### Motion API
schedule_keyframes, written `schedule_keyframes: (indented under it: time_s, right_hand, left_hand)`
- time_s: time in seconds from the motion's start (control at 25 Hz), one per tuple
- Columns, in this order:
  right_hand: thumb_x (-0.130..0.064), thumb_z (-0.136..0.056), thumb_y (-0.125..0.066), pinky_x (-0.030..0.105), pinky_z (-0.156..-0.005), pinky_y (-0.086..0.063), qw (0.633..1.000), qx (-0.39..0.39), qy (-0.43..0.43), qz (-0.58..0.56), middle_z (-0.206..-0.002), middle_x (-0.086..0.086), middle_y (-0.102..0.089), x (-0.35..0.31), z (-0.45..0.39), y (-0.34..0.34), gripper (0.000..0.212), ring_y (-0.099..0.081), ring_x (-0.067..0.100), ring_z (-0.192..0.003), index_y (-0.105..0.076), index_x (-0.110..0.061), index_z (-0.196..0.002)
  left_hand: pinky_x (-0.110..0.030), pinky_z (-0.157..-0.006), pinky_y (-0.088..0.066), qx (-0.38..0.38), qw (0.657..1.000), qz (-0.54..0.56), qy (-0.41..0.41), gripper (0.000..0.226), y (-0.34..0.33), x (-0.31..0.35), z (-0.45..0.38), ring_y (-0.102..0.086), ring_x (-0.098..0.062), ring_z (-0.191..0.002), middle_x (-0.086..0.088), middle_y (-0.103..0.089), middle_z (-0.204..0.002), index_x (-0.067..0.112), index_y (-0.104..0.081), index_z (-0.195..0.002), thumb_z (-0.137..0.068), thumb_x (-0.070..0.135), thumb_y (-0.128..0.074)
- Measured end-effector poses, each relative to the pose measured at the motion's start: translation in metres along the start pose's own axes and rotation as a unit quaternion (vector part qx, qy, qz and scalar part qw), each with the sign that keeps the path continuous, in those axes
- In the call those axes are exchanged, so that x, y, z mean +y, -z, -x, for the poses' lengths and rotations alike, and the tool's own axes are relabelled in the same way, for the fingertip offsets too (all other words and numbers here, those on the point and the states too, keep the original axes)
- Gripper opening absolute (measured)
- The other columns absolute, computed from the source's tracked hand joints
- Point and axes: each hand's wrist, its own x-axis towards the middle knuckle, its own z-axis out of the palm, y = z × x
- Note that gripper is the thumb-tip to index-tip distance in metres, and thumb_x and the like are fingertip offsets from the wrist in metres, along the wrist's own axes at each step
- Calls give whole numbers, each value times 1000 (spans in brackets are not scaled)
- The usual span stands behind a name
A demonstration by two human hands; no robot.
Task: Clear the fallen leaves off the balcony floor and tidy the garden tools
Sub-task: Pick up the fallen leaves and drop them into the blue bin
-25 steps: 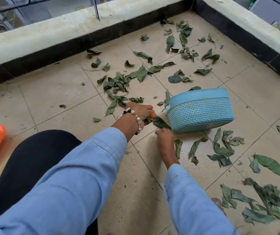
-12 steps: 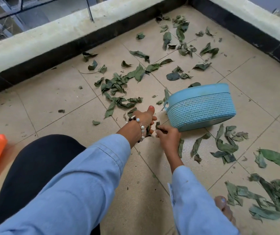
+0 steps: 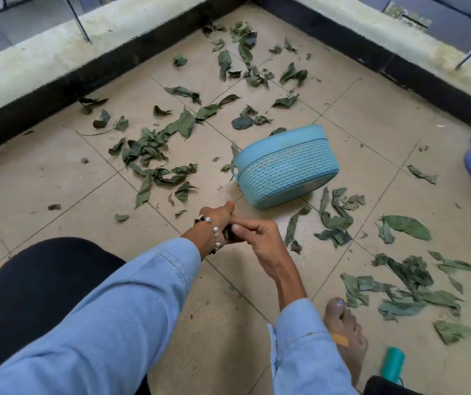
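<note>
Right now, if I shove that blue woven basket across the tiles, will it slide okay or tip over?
The blue basket already lies tipped, its opening facing away, resting on its side wall, so it will probably rock or roll rather than slide. It looks like thin moulded plastic, likely light for its size. Loose leaves beside it would probably scatter.

Both arms reach forward in blue sleeves and the hands meet above the floor. The left hand (image 3: 219,220) is curled, thumb up, with a bead bracelet on its wrist. The right hand (image 3: 260,238) touches it, fingers bent, index finger across the left hand.
</note>
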Motion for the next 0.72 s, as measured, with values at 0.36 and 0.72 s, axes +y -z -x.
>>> schedule_keyframes:
  time_s: [0.36, 0.72]
  right_hand:
    - [-2, -90, -53, 37, -106, -34, 756, 28, -39, 653, -149, 13, -33, 76, -27, 57, 50, -34, 34, -129, -47, -15, -138]
    - [8, -74, -73, 24, -73, -55, 950, 291, -71, -83, -89, 10, -73, 23, -10, 48, 24, -69, 16, -79, -71, -11, -89]
  left_hand:
    - [-18, -37, -43, 1, 1000, -12, 22, 27, -13, -16, -6, -47, -21, -52, -14, -55, -72, -4, -61, -91, -94, 23, -62]
    - [-21, -40, -44, 8, 999, -30, -26, 9, -38, -33, 1, -47, -14, -34, -15, -60, -64, -4, -67, -83, -79, 2, -72]
